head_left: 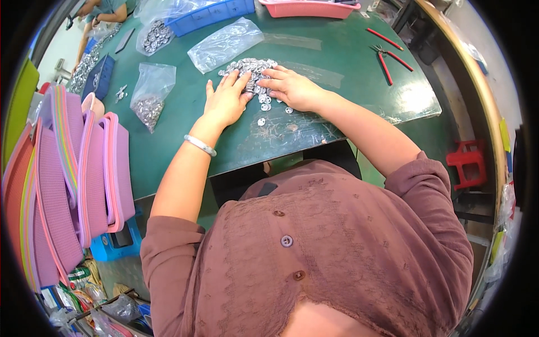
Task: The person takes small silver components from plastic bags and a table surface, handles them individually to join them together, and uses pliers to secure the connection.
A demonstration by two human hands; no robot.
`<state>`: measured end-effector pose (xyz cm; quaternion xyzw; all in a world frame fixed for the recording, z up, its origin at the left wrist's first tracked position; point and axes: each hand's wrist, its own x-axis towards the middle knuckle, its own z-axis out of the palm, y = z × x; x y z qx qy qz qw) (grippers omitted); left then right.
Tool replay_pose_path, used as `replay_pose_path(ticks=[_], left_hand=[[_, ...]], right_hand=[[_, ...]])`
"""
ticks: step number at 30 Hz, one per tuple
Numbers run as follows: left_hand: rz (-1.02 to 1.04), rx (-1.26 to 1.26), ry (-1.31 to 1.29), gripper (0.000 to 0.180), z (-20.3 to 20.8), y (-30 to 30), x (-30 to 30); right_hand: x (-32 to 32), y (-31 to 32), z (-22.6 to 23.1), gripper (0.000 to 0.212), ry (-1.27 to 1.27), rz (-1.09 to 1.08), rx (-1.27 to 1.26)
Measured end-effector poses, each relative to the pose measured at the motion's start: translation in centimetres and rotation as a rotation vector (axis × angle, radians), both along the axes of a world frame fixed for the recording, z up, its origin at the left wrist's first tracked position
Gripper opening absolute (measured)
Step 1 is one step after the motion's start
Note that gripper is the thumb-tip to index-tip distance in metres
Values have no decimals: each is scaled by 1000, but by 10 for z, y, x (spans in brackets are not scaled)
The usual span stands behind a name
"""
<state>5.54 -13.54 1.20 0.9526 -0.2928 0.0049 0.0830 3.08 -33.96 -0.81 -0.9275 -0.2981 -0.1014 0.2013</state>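
Note:
On the green tabletop (pixel 191 106) lies a heap of small round silvery metal pieces (pixel 255 67), several of them scattered toward the near edge. My left hand (pixel 225 100) rests at the heap's left side, its fingers spread over the pieces. From the right, my right hand (pixel 295 90) lies against the heap with fingers stretched out. Neither hand visibly grips a piece. A flat clear plastic bag (pixel 225 45) lies just beyond the heap. Left of my left hand sits another clear bag (pixel 150 106) with small dark metal parts at its bottom.
Red-handled pliers (pixel 386 60) and a red stick-like tool (pixel 385 39) lie at the right. A blue bin (pixel 210 19) and a pink basket (pixel 310 9) stand at the back. Pink-purple baskets (pixel 92 174) are stacked at the left. Another person (pixel 109 14) works at the far left.

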Motion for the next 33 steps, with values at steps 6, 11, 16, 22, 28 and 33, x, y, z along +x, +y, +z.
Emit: replay_pose_path(ticks=[6, 11, 16, 22, 28, 33], left_hand=[[-6, -172, -17, 49, 2, 26, -21], [-133, -229, -26, 32, 17, 40, -56], [-168, -406, -57, 24, 12, 23, -68], [-133, -442, -1, 16, 3, 4, -60], [-146, -537, 81, 19, -1, 0, -56], [2, -575, 45, 23, 2, 6, -59]], right_hand=[[14, -5, -2, 34, -65, -2, -34], [4, -11, 6, 35, 31, -111, 45], [-28, -24, 20, 29, -81, -54, 75], [-48, -41, 29, 14, -43, -47, 173], [-53, -36, 29, 9, 33, -48, 196], [-52, -27, 24, 9, 99, -51, 155]])
